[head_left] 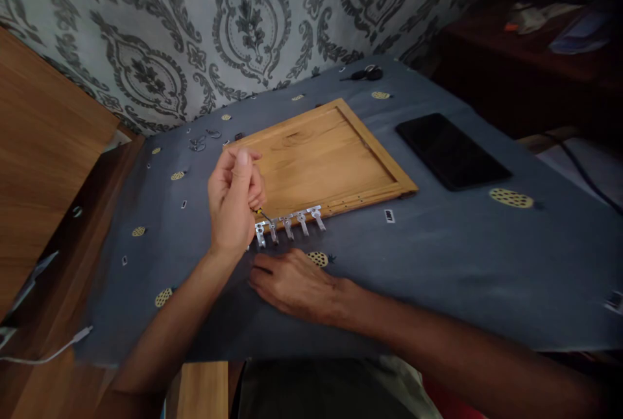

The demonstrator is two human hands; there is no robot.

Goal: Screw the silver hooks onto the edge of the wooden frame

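A wooden framed board [311, 156] lies flat on the blue cloth, with a rail of silver metal hooks [302, 222] along its near edge. My left hand [236, 195] is closed above the board's near left corner. A thin screwdriver [265, 215] with a yellow part comes out of its fist and points down at the hooks. My right hand [294, 283] rests on the cloth just in front of the rail, palm down, fingers curled together near the leftmost hooks. Whether those fingers hold anything is hidden.
A black tablet or phone [452, 150] lies right of the board. Small dark hooks or rings [198, 143] are at the back left, and a dark object like keys [365, 73] at the back. A white cable [53, 351] lies at the lower left.
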